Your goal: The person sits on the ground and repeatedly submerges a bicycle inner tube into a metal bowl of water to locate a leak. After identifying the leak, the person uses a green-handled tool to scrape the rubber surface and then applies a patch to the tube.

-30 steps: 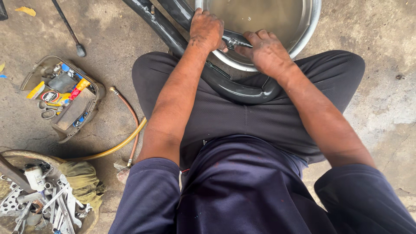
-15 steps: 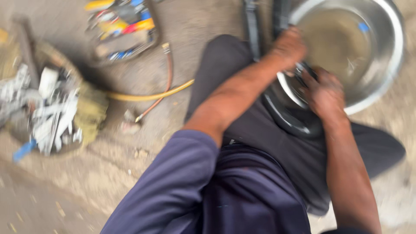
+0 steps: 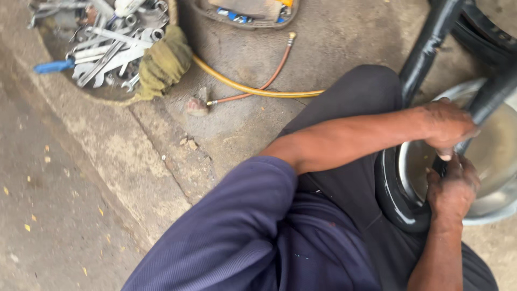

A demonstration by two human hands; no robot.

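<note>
Concrete floor lay open beside the metal basin. At its rim, the left hand and the right hand were closed around a black inner tube.

The person sits on the concrete floor with a black rubber tube across the lap. The left hand grips the tube where it bends over a shiny metal bowl. The right hand holds the tube just below, close to the left one. Off to the side, a yellow hose lies on the floor. Near it, a pile of wrenches sits beside a dirty green rag.
</note>
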